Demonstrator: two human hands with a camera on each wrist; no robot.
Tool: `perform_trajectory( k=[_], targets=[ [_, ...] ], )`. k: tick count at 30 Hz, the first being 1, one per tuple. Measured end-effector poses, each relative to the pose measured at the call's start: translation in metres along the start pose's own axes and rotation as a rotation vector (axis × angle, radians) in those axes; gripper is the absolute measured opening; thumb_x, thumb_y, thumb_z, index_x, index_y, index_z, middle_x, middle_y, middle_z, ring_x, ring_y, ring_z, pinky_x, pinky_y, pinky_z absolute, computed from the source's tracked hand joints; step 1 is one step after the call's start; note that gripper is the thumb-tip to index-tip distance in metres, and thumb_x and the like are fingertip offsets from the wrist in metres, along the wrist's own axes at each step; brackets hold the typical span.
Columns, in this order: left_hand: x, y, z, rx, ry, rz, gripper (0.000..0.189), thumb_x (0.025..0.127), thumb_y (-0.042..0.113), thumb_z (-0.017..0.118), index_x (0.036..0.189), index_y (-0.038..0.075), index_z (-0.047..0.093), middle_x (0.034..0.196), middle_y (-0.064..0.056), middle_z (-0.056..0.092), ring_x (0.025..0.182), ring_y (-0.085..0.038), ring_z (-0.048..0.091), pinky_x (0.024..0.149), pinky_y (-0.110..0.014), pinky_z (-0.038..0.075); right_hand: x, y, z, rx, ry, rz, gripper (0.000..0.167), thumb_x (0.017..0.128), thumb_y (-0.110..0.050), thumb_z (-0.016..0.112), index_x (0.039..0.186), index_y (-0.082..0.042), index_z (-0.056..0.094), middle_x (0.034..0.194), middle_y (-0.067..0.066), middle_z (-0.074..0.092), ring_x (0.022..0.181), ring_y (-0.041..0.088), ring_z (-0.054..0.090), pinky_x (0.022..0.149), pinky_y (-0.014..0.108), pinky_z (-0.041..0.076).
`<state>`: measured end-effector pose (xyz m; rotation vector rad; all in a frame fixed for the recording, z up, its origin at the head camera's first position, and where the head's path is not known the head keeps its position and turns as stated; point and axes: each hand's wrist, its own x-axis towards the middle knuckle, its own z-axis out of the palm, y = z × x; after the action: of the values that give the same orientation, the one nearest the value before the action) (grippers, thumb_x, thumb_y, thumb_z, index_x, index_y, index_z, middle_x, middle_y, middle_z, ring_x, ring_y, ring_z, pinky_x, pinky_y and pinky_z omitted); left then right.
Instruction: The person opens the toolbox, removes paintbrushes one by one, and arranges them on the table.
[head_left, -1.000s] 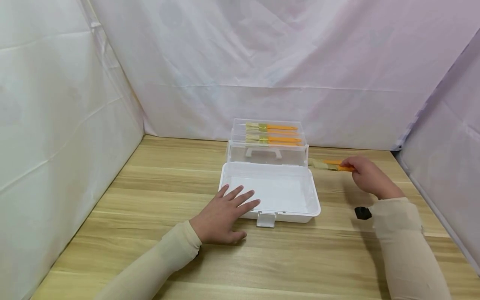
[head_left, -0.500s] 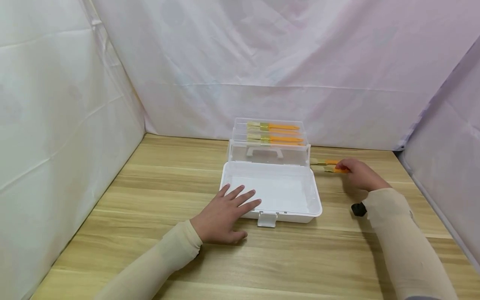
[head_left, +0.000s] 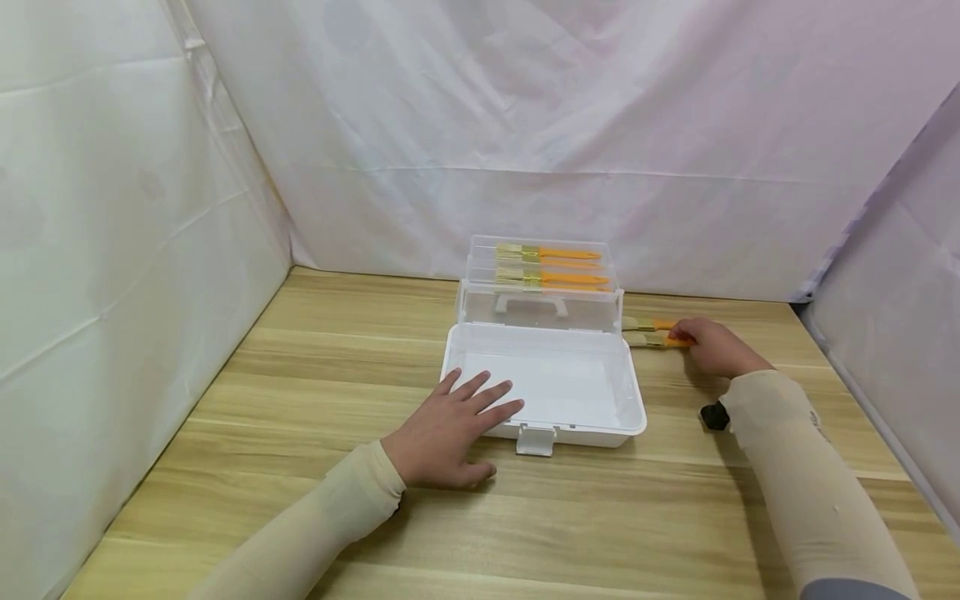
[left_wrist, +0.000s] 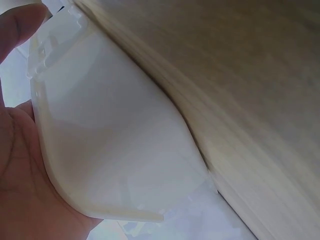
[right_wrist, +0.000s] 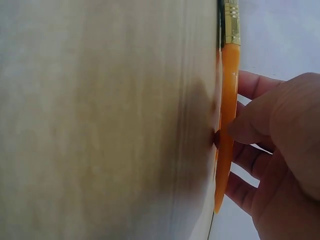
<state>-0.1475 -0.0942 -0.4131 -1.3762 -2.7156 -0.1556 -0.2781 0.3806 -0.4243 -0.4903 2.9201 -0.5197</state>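
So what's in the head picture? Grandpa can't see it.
A right hand pinches an orange-handled brush, another brush behind it, beside an open white box. A left hand rests on the box; more brushes show at its clear lid.

Brushes (head_left: 652, 341): at least 4 (doubled outlines blur the count) | box (head_left: 592, 436): 1 | latch (head_left: 535, 442): 1 | hands (head_left: 442, 437) (head_left: 716, 348): 2

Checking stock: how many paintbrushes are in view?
4: an upper brush and a lower brush at the clear lid, a near brush pinched by the right hand, and a far brush beyond it. Orange streaks by the lid pair may be reflections or hidden brushes.
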Motion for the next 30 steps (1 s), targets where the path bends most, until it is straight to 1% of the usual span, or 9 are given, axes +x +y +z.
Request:
perform_trajectory(
  k=[10,13,15,18,21,22,25,30],
  targets=[
    [0.001,0.001,-0.003,0.005,-0.019,-0.007,0.084,0.083,0.053,0.067,0.156,0.027,0.034,0.160,-0.002,0.031,0.147,-0.031,0.026,0.114,-0.059,0.019,0.000,0.001,0.003,0.004,0.006,-0.022,0.028,0.091,0.015,0.043,0.104,0.005,0.066,0.102,0.023,0.065,0.100,0.043,0.059,0.089,0.061,0.044],
    [0.001,0.001,-0.002,0.003,-0.021,-0.006,0.084,0.083,0.054,0.067,0.156,0.027,0.034,0.160,-0.002,0.031,0.147,-0.031,0.025,0.114,-0.059,0.019,-0.002,0.000,0.001,-0.001,0.010,-0.003,0.028,0.091,0.014,0.043,0.106,0.004,0.065,0.105,0.024,0.064,0.100,0.042,0.058,0.088,0.061,0.044],
    [0.001,0.002,-0.002,0.000,-0.022,-0.007,0.084,0.083,0.054,0.067,0.156,0.027,0.033,0.160,-0.002,0.031,0.147,-0.031,0.025,0.115,-0.059,0.018,-0.003,-0.003,-0.002,0.009,0.009,0.013,0.028,0.093,0.012,0.044,0.110,0.004,0.064,0.109,0.027,0.062,0.103,0.045,0.057,0.088,0.062,0.044],
    [0.000,0.002,-0.002,-0.003,-0.024,-0.009,0.084,0.083,0.054,0.067,0.156,0.027,0.033,0.160,-0.002,0.031,0.147,-0.031,0.025,0.115,-0.059,0.018,-0.004,-0.013,-0.012,0.022,0.016,0.020,0.032,0.092,0.012,0.042,0.116,0.006,0.061,0.118,0.031,0.058,0.110,0.048,0.053,0.090,0.064,0.042],
    [0.000,0.002,-0.002,-0.001,-0.017,-0.009,0.084,0.083,0.054,0.067,0.156,0.027,0.034,0.160,-0.002,0.031,0.147,-0.031,0.025,0.114,-0.060,0.019,-0.002,-0.028,-0.027,0.028,0.029,-0.001,0.037,0.091,0.013,0.039,0.122,0.009,0.058,0.124,0.033,0.054,0.114,0.050,0.049,0.092,0.064,0.041],
    [0.000,0.002,-0.002,0.000,-0.015,-0.008,0.084,0.083,0.054,0.067,0.156,0.027,0.034,0.160,-0.002,0.032,0.147,-0.032,0.026,0.114,-0.060,0.019,-0.001,-0.032,-0.031,0.019,0.035,-0.011,0.039,0.090,0.013,0.038,0.123,0.009,0.057,0.124,0.033,0.053,0.114,0.050,0.049,0.092,0.064,0.040],
    [0.000,0.001,-0.002,0.003,-0.008,-0.006,0.084,0.083,0.054,0.067,0.155,0.027,0.034,0.160,-0.002,0.032,0.147,-0.032,0.026,0.114,-0.060,0.019,0.004,-0.049,-0.044,0.012,0.058,-0.039,0.038,0.092,0.012,0.038,0.126,0.009,0.056,0.124,0.032,0.052,0.114,0.049,0.048,0.091,0.064,0.040],
    [0.000,0.001,-0.002,-0.001,-0.007,-0.005,0.084,0.083,0.054,0.067,0.155,0.026,0.034,0.160,-0.003,0.032,0.147,-0.032,0.026,0.114,-0.061,0.019,0.011,-0.080,-0.059,-0.019,0.129,-0.098,0.035,0.093,0.010,0.042,0.124,0.005,0.059,0.121,0.027,0.055,0.113,0.045,0.051,0.092,0.061,0.042]
  ],
)
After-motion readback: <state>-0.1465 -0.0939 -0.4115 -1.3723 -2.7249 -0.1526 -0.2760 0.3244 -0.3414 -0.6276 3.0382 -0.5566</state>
